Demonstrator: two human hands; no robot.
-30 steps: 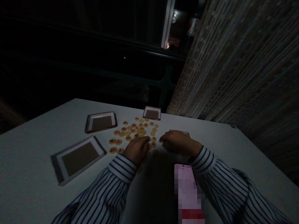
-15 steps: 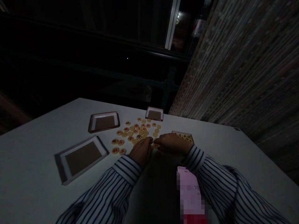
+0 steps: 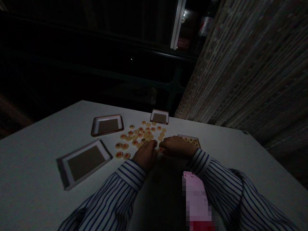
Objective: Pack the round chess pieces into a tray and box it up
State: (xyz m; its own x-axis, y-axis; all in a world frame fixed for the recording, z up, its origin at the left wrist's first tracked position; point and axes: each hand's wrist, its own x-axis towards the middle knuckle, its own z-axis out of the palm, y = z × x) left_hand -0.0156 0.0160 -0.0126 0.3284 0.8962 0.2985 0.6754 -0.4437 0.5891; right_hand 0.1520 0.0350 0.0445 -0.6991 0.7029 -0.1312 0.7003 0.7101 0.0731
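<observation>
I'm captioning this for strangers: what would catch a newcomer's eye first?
Probably the phone, glowing pink at the bottom, right of centre, in a dark scene. Next, the round pieces, some marked red or black, scattered on the white table, with the left hand and right hand at their near side. The curtain fills the upper right.

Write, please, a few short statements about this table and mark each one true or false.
1. The left hand and right hand are close together. True.
2. All marks on the pieces are black. False: some pieces bear red marks, others black.
3. The box lies between the hands. False: the box is beyond the right hand, partly hidden by it.
4. The phone lies beside the right sleeve. True.
</observation>
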